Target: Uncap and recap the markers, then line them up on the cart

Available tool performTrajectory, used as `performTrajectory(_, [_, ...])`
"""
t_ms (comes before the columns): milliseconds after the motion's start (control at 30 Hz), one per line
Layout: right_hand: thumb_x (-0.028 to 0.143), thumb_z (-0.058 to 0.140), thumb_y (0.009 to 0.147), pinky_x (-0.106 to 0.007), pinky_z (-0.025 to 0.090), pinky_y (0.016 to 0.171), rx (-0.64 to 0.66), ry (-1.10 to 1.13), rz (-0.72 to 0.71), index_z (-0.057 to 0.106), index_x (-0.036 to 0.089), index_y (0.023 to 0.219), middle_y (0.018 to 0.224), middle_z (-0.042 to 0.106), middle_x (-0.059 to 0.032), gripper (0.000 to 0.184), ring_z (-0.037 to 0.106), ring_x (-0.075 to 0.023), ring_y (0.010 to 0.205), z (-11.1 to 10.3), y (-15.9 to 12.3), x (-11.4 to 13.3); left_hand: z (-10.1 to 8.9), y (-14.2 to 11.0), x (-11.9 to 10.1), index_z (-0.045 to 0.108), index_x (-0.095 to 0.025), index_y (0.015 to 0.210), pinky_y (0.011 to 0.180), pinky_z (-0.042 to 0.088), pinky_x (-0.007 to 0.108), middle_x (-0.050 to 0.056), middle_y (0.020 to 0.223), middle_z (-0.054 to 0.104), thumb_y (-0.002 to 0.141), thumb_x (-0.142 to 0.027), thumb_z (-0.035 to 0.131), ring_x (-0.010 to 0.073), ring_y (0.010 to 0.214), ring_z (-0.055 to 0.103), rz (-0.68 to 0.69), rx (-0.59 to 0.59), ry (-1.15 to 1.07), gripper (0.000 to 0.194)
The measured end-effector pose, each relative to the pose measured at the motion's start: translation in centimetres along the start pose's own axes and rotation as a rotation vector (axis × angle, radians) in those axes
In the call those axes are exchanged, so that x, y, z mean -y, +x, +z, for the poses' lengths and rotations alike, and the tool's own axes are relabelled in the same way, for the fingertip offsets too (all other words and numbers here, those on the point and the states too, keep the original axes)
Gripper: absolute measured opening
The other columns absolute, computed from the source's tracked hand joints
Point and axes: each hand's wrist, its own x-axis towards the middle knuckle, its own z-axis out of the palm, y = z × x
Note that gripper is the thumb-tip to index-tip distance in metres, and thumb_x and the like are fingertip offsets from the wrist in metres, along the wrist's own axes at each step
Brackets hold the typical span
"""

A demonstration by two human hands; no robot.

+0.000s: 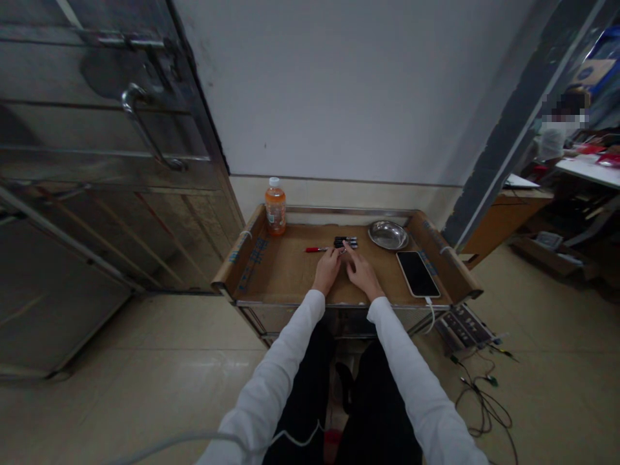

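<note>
Close together over the middle of a cardboard-lined cart top (pixel 285 274), my two hands meet at the fingertips. The fingers of my left hand (pixel 329 266) are bent together around something too small to make out. My right hand (pixel 362 271) reaches in from the other side, its index finger forward and its fingertips at the same small spot. Several black pens (pixel 345 239) lie side by side just beyond the fingertips. A red pen (pixel 314 249) lies to the left, its right end running up to my left fingers.
An orange drink bottle (pixel 276 208) stands at the back left corner. At the right are a shallow metal bowl (pixel 388 235) and a phone (pixel 418 274) with a white cable. Raised cardboard sides edge the cart. Cables (pixel 484 403) lie on the floor; a person (pixel 569 110) is far right.
</note>
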Motion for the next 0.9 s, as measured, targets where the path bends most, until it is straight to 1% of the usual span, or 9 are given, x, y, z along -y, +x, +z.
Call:
performTrajectory(100, [0.017,0.041,0.088,-0.039,0.045,0.098,-0.017,-0.024,0.069,0.023,0.019,0.149,0.14,0.049,-0.0111,0.064,0.052,-0.0223,0.121,0.5,0.1,-0.3,-0.2,-0.1,0.1,0.059,-0.018,0.11,0.087,0.045,0.035,0.01,0.1,0.061,0.095,-0.022,0.042,0.0212,0.094,0.057,-0.097,-0.136,0.085,0.023])
performTrajectory(167, [0.019,0.04,0.089,-0.041,0.043,0.101,-0.032,-0.069,0.109,0.027,0.016,0.147,0.144,0.043,-0.0139,0.06,0.047,-0.0237,0.127,1.1,0.1,-0.7,-0.3,-0.1,0.2,0.061,-0.017,0.102,0.088,0.043,0.04,0.012,0.096,0.062,0.094,-0.023,0.042,0.0244,0.096,0.054,-0.178,-0.206,0.134,0.021])
performTrajectory(200, [0.02,0.039,0.09,-0.042,0.041,0.102,-0.03,-0.093,0.126,0.031,0.015,0.145,0.145,0.042,-0.0148,0.056,0.045,-0.0243,0.129,1.3,0.0,-0.9,-0.3,-0.2,0.3,0.062,-0.017,0.099,0.089,0.043,0.042,0.013,0.096,0.061,0.094,-0.023,0.041,0.0258,0.097,0.053,-0.212,-0.215,0.145,0.022])
performTrajectory(267, [0.022,0.039,0.091,-0.044,0.039,0.104,-0.024,-0.136,0.168,0.039,0.015,0.141,0.145,0.042,-0.0149,0.05,0.043,-0.0252,0.13,1.8,-0.1,-1.2,-0.2,-0.3,0.6,0.062,-0.015,0.096,0.09,0.042,0.045,0.014,0.095,0.06,0.094,-0.02,0.038,0.0275,0.099,0.052,-0.261,-0.191,0.142,0.025])
performTrajectory(333, [0.024,0.039,0.092,-0.044,0.038,0.104,-0.014,-0.167,0.202,0.043,0.017,0.139,0.146,0.041,-0.0142,0.048,0.042,-0.0256,0.131,2.1,-0.2,-1.3,-0.1,-0.4,0.7,0.062,-0.014,0.098,0.091,0.041,0.046,0.015,0.098,0.059,0.093,-0.016,0.035,0.0277,0.101,0.051,-0.288,-0.155,0.132,0.027])
performTrajectory(567, [0.027,0.039,0.093,-0.047,0.034,0.105,-0.012,-0.224,0.253,0.045,0.022,0.138,0.148,0.038,-0.0127,0.045,0.038,-0.0268,0.133,2.4,-0.2,-1.2,0.2,0.0,0.8,0.059,-0.012,0.104,0.095,0.042,0.044,0.017,0.108,0.055,0.089,-0.003,0.03,0.0278,0.108,0.05,-0.385,-0.124,0.204,0.034])
performTrajectory(667, [0.026,0.039,0.093,-0.046,0.034,0.104,-0.008,-0.239,0.247,0.044,0.021,0.138,0.148,0.037,-0.0128,0.046,0.039,-0.0272,0.131,2.3,-0.2,-1.2,0.4,0.1,0.9,0.059,-0.011,0.104,0.093,0.043,0.044,0.018,0.108,0.055,0.088,-0.002,0.029,0.0287,0.107,0.05,-0.376,-0.129,0.236,0.035])
performTrajectory(767, [0.026,0.039,0.093,-0.043,0.035,0.103,0.007,-0.253,0.242,0.047,0.019,0.135,0.148,0.037,-0.0135,0.044,0.042,-0.0266,0.127,2.1,-0.1,-1.0,0.4,0.1,1.0,0.059,-0.011,0.103,0.093,0.043,0.043,0.017,0.105,0.056,0.087,-0.002,0.031,0.0276,0.104,0.051,-0.352,-0.128,0.256,0.033])
performTrajectory(900, [0.024,0.039,0.093,-0.039,0.037,0.099,0.016,-0.29,0.237,0.05,0.018,0.128,0.141,0.043,-0.0133,0.038,0.046,-0.0249,0.12,1.4,0.0,-0.4,0.3,0.3,1.0,0.058,-0.009,0.103,0.094,0.042,0.041,0.016,0.104,0.057,0.087,-0.002,0.033,0.0251,0.102,0.051,-0.341,-0.063,0.327,0.031])
